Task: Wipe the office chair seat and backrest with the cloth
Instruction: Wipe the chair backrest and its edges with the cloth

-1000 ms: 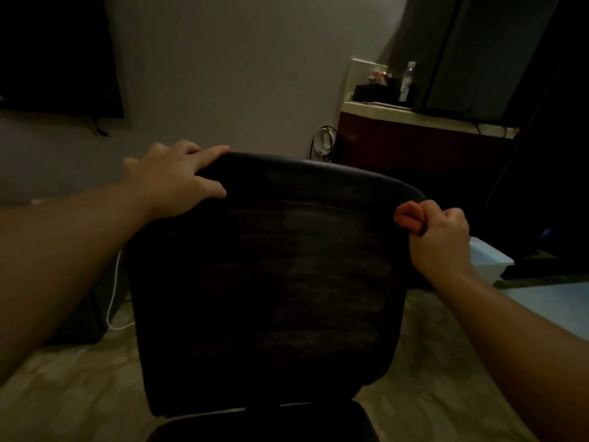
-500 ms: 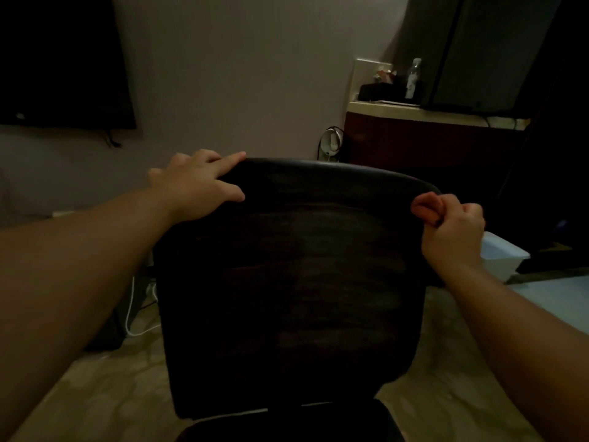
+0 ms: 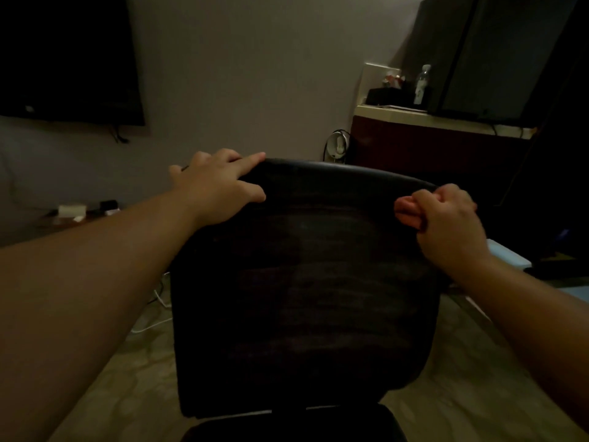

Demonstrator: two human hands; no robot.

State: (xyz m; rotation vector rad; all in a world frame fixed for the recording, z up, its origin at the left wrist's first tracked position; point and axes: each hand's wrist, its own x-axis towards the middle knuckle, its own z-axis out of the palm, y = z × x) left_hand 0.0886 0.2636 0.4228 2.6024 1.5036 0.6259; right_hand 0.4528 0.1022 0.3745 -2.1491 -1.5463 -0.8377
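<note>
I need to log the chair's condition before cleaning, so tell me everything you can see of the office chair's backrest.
The backrest is black, wide and roughly rectangular with rounded corners, and stands upright facing the camera. Its middle looks like mesh with faint horizontal bands, inside a smoother dark rim. The left hand rests on its top left corner, fingers over the edge. The right hand, holding a pink cloth, is at its top right edge. The seat shows just below.
</note>
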